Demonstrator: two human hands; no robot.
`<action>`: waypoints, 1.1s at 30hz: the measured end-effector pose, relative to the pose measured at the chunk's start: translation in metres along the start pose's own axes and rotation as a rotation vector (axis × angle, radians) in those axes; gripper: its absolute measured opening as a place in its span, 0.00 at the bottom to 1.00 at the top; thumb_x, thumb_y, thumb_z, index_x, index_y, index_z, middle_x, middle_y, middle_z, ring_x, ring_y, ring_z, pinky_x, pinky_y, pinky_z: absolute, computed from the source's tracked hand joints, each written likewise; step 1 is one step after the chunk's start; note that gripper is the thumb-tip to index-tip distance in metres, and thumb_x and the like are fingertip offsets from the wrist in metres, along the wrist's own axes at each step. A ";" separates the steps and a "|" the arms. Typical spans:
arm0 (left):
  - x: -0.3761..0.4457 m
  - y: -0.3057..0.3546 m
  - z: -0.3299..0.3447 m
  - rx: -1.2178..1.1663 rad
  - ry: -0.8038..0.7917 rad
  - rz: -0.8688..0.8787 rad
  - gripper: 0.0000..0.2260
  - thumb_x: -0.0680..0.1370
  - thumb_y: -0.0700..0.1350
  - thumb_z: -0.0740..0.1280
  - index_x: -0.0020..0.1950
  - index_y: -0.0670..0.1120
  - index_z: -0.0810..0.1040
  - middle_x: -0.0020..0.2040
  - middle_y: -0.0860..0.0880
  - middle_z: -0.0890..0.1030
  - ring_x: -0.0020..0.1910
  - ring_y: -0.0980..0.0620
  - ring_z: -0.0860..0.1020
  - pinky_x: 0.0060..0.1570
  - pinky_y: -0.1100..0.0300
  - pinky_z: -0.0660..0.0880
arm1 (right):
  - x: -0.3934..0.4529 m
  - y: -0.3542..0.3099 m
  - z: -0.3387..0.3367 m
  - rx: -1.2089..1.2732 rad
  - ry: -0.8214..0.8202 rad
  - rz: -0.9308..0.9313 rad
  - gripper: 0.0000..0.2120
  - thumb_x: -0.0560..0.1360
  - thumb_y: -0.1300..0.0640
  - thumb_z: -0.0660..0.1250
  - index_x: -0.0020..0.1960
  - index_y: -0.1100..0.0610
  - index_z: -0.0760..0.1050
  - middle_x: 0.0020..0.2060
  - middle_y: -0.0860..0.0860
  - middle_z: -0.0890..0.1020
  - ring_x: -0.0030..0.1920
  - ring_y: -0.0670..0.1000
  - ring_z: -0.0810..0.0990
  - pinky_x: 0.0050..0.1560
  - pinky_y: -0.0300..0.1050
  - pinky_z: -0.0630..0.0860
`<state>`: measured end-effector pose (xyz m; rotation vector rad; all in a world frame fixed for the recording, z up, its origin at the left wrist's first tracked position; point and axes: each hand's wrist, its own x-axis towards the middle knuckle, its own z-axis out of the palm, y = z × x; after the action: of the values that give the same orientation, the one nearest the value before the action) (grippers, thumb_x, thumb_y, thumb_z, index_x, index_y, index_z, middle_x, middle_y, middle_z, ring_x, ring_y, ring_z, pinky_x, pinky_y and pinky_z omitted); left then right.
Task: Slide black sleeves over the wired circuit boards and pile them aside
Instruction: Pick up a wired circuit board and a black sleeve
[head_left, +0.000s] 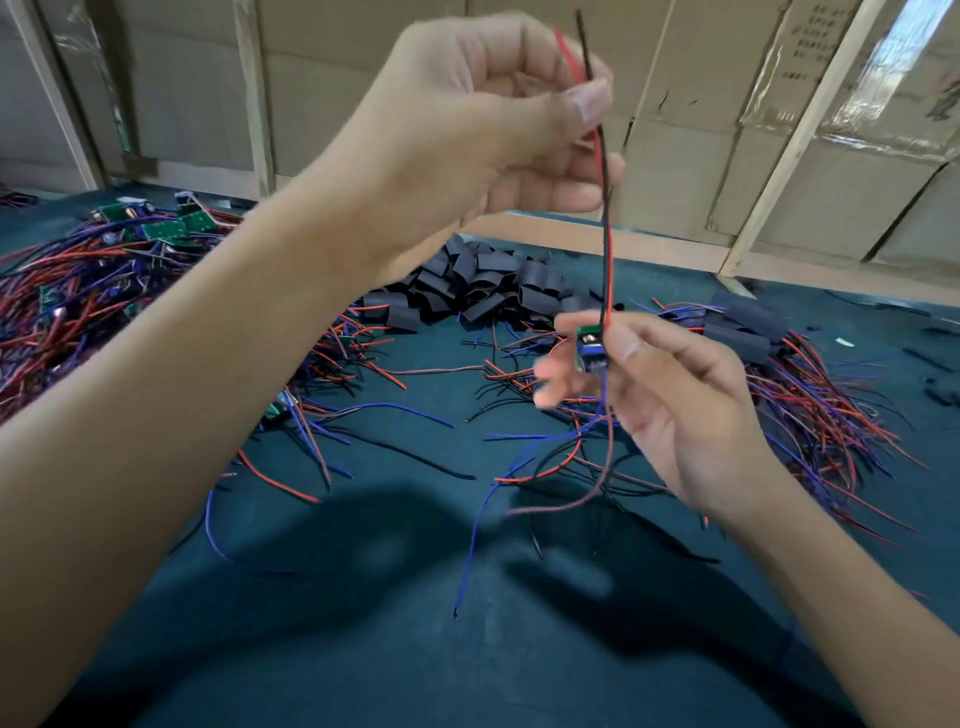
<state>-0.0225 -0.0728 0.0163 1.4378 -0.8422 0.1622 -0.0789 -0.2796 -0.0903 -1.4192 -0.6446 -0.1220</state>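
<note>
**One board held up by its wires, bare of any sleeve**

Up close, the left hand (483, 119) is raised high, fingers curled in, thumb pressing a thin red-and-black wire pair (605, 218) against the forefinger. The pair runs straight down, taut, to a small green circuit board (589, 349) with a blue part on its face. The right hand (670, 410) pinches that board between thumb and fingertips, palm turned inward, the other fingers loosely spread and blurred. No sleeve is on the board. From below it more thin wires hang loose: blue, red and a dull brown one, curling down toward the table (415, 597).

The table is covered in dark teal cloth, soft and matte, with the shadows of both arms across it. Beyond the hands lies a heap of black sleeves (478, 283), short flattened tubes of dull rubbery look, too many and too tumbled to count. To the right, a few sleeved pieces (748, 325) lie on a fan of red, blue and black leads; three black shapes can be made out there, perhaps more. At far left is a large tangle of unsleeved boards (156, 228), several green squares showing among purple, red and black wire. Loose wired pieces lie scattered in the middle of the cloth.

Behind the table stand cardboard cartons (675, 130) framed by pale wooden slats.
</note>
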 end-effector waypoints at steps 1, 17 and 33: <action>0.002 -0.004 -0.001 -0.068 0.009 -0.041 0.02 0.79 0.37 0.70 0.50 0.41 0.78 0.42 0.46 0.83 0.45 0.43 0.85 0.45 0.54 0.81 | 0.002 -0.003 0.000 0.107 0.002 0.065 0.16 0.77 0.57 0.66 0.57 0.67 0.80 0.45 0.61 0.86 0.41 0.62 0.85 0.49 0.54 0.81; -0.009 -0.076 -0.025 0.092 -0.473 -0.437 0.11 0.76 0.38 0.72 0.59 0.45 0.82 0.56 0.42 0.85 0.54 0.48 0.83 0.55 0.52 0.79 | 0.012 -0.018 -0.012 0.219 0.021 0.737 0.14 0.76 0.48 0.68 0.47 0.57 0.86 0.28 0.45 0.61 0.22 0.41 0.57 0.18 0.34 0.57; -0.016 -0.146 -0.084 1.403 -0.298 -0.515 0.10 0.78 0.47 0.71 0.58 0.47 0.78 0.55 0.42 0.80 0.57 0.38 0.77 0.55 0.47 0.77 | 0.011 -0.014 -0.011 -0.095 0.198 0.523 0.20 0.66 0.41 0.78 0.47 0.56 0.87 0.27 0.46 0.54 0.23 0.47 0.52 0.24 0.34 0.54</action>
<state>0.0841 -0.0161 -0.1026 3.0047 -0.5077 0.1443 -0.0721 -0.2891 -0.0724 -1.6007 -0.0942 0.1210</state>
